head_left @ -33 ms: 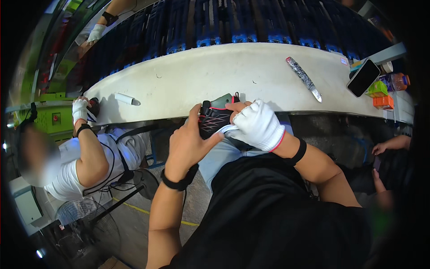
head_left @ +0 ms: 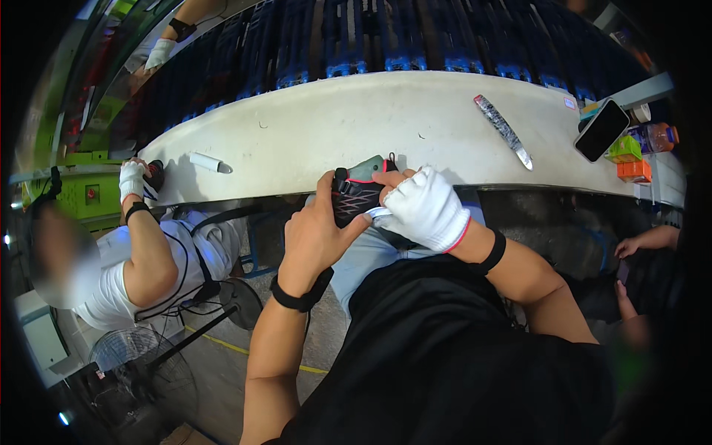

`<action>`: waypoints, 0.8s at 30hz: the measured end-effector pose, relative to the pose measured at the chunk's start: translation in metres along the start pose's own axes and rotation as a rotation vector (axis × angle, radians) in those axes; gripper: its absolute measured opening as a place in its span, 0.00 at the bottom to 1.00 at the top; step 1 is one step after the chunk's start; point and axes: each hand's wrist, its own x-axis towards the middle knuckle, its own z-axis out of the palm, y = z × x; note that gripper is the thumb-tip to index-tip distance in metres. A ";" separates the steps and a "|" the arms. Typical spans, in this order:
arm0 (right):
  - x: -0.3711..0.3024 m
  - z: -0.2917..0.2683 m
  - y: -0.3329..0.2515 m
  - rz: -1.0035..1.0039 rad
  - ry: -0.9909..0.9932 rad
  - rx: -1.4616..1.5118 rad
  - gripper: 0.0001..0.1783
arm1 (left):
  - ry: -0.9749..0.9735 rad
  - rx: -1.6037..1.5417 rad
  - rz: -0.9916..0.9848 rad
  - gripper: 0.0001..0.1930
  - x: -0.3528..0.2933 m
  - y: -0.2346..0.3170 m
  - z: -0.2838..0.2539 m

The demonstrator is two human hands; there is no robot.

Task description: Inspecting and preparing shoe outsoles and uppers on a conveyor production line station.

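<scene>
A black shoe (head_left: pixel 356 204) with red trim, a pale criss-cross pattern and a grey-green patch at its top rests in my hands at the table's near edge. My bare left hand (head_left: pixel 315 236) grips its left side, with the fingers up along it and the thumb across the lower end. My right hand (head_left: pixel 429 206), in a white glove with bare fingertips, closes on the shoe's right side. A whitish edge shows between my left thumb and the right hand. The right fingers partly hide the shoe.
On the white table (head_left: pixel 356 119) lie a patterned-handle knife (head_left: pixel 504 132) and a white tube-like piece (head_left: pixel 210 162). A phone (head_left: pixel 601 130), small boxes (head_left: pixel 634 171) and a bottle (head_left: pixel 658 137) stand right. Blue-black racks (head_left: pixel 378 37) run behind. A co-worker (head_left: pixel 148 252) holds another shoe (head_left: pixel 154 175) at left.
My left hand and forearm have shifted very slightly to the right. Both hands keep their hold on the shoe.
</scene>
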 end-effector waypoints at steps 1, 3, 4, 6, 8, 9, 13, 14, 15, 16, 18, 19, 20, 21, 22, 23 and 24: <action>0.001 0.001 -0.003 0.004 -0.038 0.000 0.13 | 0.004 -0.009 -0.003 0.54 0.000 -0.002 0.003; 0.005 -0.006 -0.004 0.020 -0.062 0.010 0.15 | 0.049 -0.089 0.044 0.57 0.001 -0.011 0.010; 0.004 -0.010 -0.003 0.050 -0.080 0.022 0.17 | 0.049 -0.101 0.048 0.57 -0.004 -0.004 0.002; -0.007 -0.022 0.001 0.129 -0.166 -0.009 0.19 | -0.037 0.025 0.148 0.57 -0.023 0.008 -0.025; -0.020 -0.037 0.007 0.189 -0.259 -0.046 0.21 | 0.015 -0.101 0.286 0.51 -0.036 0.015 -0.038; -0.022 -0.045 0.007 0.235 -0.174 -0.018 0.31 | 0.088 -0.193 0.427 0.47 -0.041 0.018 -0.037; -0.014 -0.100 0.005 0.155 0.008 0.353 0.55 | 0.409 -0.536 0.817 0.35 -0.017 0.040 0.010; -0.017 -0.102 0.006 0.126 0.043 0.526 0.55 | 0.467 -0.634 0.837 0.34 -0.011 0.045 0.028; -0.016 -0.101 -0.001 0.153 0.102 0.598 0.51 | 0.528 -0.688 0.839 0.31 -0.007 0.052 0.041; -0.015 -0.103 0.002 0.150 0.087 0.578 0.51 | 0.537 -0.711 0.844 0.31 -0.002 0.052 0.052; -0.013 -0.106 0.009 0.155 0.048 0.481 0.49 | 0.653 -0.674 0.909 0.29 0.006 0.056 0.069; -0.015 -0.104 0.009 0.195 0.082 0.462 0.47 | 0.690 -0.656 0.894 0.26 0.006 0.058 0.073; -0.015 -0.104 0.009 0.192 0.072 0.450 0.47 | 0.696 -0.671 0.895 0.26 0.009 0.058 0.077; -0.017 -0.105 0.009 0.235 0.076 0.453 0.47 | 0.717 -0.661 0.911 0.26 0.011 0.057 0.079; -0.018 -0.106 0.009 0.277 0.081 0.457 0.47 | 0.737 -0.649 0.925 0.25 0.011 0.057 0.081; -0.019 -0.106 0.009 0.282 0.075 0.436 0.46 | 0.740 -0.659 0.920 0.25 0.011 0.058 0.083; -0.020 -0.105 0.010 0.282 0.069 0.431 0.46 | 0.708 -0.676 0.911 0.24 0.011 0.059 0.079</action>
